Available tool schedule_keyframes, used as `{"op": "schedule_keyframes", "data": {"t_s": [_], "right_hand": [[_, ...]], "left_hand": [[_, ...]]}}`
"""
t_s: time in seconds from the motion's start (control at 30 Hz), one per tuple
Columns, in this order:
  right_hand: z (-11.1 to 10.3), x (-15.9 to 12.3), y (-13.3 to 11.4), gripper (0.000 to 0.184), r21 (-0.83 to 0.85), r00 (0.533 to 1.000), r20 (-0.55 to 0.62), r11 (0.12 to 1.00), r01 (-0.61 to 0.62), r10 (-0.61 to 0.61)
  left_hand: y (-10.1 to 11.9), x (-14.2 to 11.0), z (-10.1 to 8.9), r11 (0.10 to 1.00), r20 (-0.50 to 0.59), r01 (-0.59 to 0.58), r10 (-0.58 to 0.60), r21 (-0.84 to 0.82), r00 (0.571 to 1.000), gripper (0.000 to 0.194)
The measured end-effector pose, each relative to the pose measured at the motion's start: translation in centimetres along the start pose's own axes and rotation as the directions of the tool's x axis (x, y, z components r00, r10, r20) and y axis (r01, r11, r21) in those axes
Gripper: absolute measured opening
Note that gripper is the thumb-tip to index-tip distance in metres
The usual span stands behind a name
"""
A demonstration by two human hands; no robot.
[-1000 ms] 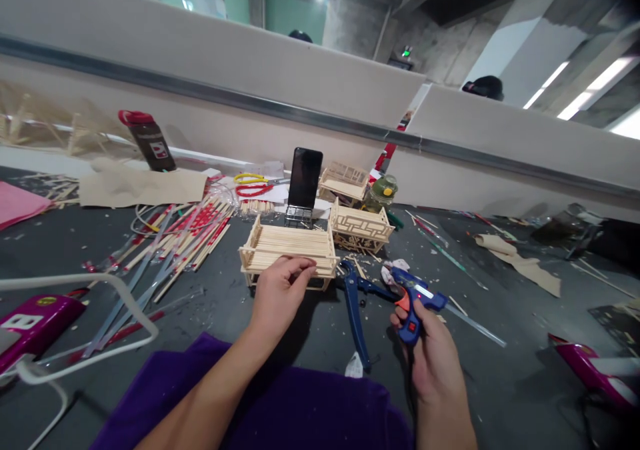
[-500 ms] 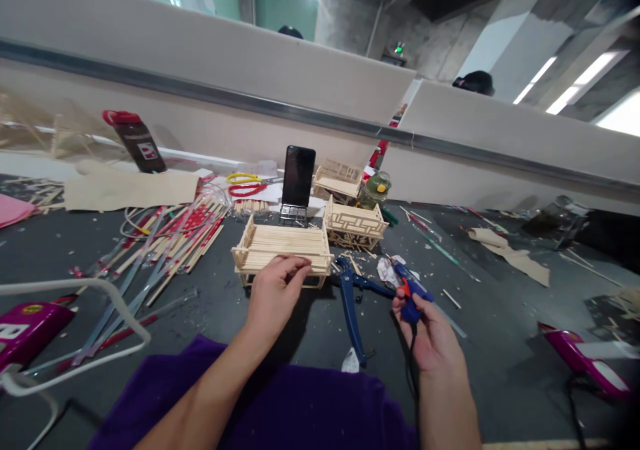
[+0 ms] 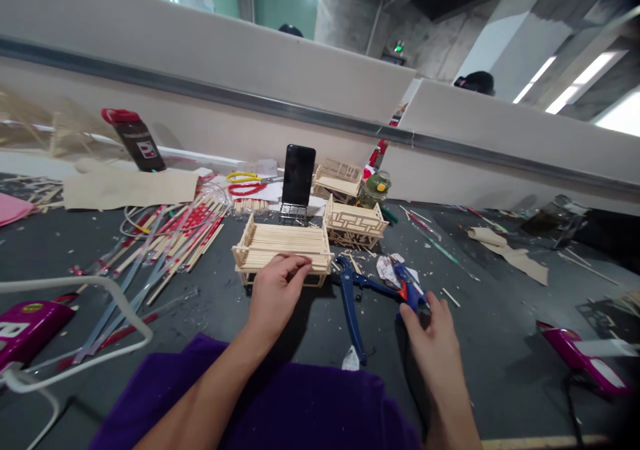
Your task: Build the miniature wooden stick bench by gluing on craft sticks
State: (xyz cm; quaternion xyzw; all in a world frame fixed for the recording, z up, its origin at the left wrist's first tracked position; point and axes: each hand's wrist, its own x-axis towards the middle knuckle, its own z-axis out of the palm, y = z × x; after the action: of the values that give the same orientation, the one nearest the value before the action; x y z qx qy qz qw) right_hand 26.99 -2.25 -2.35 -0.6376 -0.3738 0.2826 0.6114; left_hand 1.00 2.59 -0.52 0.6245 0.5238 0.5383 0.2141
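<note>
My left hand (image 3: 277, 290) is closed at the front rail of a small bed-like model (image 3: 285, 237) built from thin wooden sticks. Its fingertips are pinched together there, and the fingers cover part of the front edge. My right hand (image 3: 435, 333) has thumb and fingers spread just behind a blue glue gun (image 3: 414, 291) with an orange trigger. The glue gun rests on the table with its nozzle toward a crumpled white paper (image 3: 387, 270). Between my hands lies a blue ratchet-type cutter (image 3: 350, 310), its handles apart.
A phone (image 3: 299, 177) on a wire stand is behind the model. Two more stick models (image 3: 355, 220) and a green bottle (image 3: 376, 189) stand to its right. Left are red-tipped sticks (image 3: 200, 227), pliers (image 3: 245, 187) and a white curved frame (image 3: 120, 297). A magenta tool (image 3: 583, 360) lies right.
My right hand has let go of the glue gun, which now lies on the table, and its fingers have opened. My left hand stays on the model.
</note>
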Motion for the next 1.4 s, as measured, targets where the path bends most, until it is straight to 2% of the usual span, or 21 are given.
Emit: {"op": "schedule_keyframes", "data": {"t_s": [0.03, 0.1, 0.17, 0.23, 0.33, 0.43, 0.67, 1.07, 1.4], "right_hand": [[0.5, -0.4, -0.4, 0.048, -0.117, 0.997, -0.028, 0.99, 0.072, -0.076], [2.0, -1.3, -1.7, 0.043, -0.21, 0.98, 0.085, 0.958, 0.196, -0.182], [4.0, -2.1, -3.1, 0.034, -0.226, 0.95, 0.256, 0.944, 0.241, -0.181], [6.1, -2.6, -4.2, 0.03, -0.265, 0.93, 0.344, 0.937, 0.226, -0.127], [8.5, -2.6, -5.0, 0.025, -0.286, 0.899, 0.384, 0.899, 0.332, -0.21], [9.9, -2.3, -4.3, 0.024, -0.283, 0.882, 0.385, 0.875, 0.394, -0.273], [10.6, -2.8, -2.1, 0.027, -0.171, 0.858, 0.453, 0.921, 0.35, -0.242], [10.8, -3.0, -2.4, 0.028, -0.118, 0.845, 0.437, 0.912, 0.394, -0.309], [10.8, -3.1, -2.4, 0.031, -0.127, 0.838, 0.455, 0.909, 0.397, -0.302]], "left_hand": [[0.0, 0.0, 0.0, 1.0, -0.001, 0.003, -0.003, -0.003, 1.0, 0.013], [0.0, 0.0, 0.0, 1.0, -0.003, 0.009, -0.009, -0.003, 1.0, 0.013], [0.0, 0.0, 0.1, 1.0, -0.009, 0.011, -0.011, 0.001, 1.0, 0.013], [-0.1, 0.0, 0.1, 1.0, -0.014, 0.006, -0.005, 0.007, 1.0, 0.012], [-0.2, -0.1, 0.2, 1.0, -0.02, -0.008, 0.008, 0.009, 1.0, 0.012], [-0.2, -0.1, 0.3, 1.0, -0.021, -0.009, 0.01, 0.023, 1.0, 0.013], [-0.2, -0.1, 0.4, 0.999, -0.026, -0.016, 0.017, 0.036, 1.0, 0.012], [-0.2, -0.1, 0.4, 0.999, -0.026, -0.024, 0.025, 0.036, 0.999, 0.011], [-0.2, -0.2, 0.5, 0.999, -0.034, -0.027, 0.028, 0.026, 0.999, 0.012]]}}
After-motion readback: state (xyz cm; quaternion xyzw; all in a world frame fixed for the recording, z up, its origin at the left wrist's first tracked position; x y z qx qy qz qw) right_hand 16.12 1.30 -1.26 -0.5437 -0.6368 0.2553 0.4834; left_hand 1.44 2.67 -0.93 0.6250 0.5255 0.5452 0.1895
